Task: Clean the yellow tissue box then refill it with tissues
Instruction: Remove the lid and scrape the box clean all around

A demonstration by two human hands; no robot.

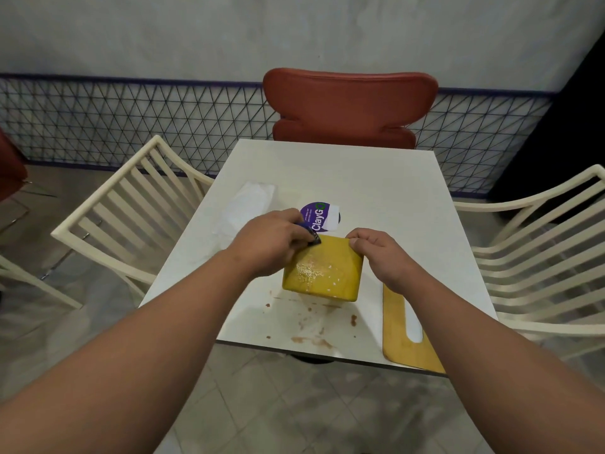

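Note:
The yellow tissue box (324, 270) stands on the white table (376, 191), its near face speckled with crumbs and white spots. My left hand (268, 240) is closed around a small dark blue cloth or sponge (309, 232), pressed at the box's top left corner. My right hand (379, 253) grips the box's top right edge. The box's flat yellow lid (401, 332), with a long slot in it, lies at the table's front right edge. A clear pack of white tissues (245, 208) lies behind my left hand.
A round purple sticker (322, 216) is on the table behind the box. Brown smears (314, 326) mark the tabletop near the front edge. A red chair (347, 106) stands at the far side, with cream slatted chairs left (131, 204) and right (537, 250).

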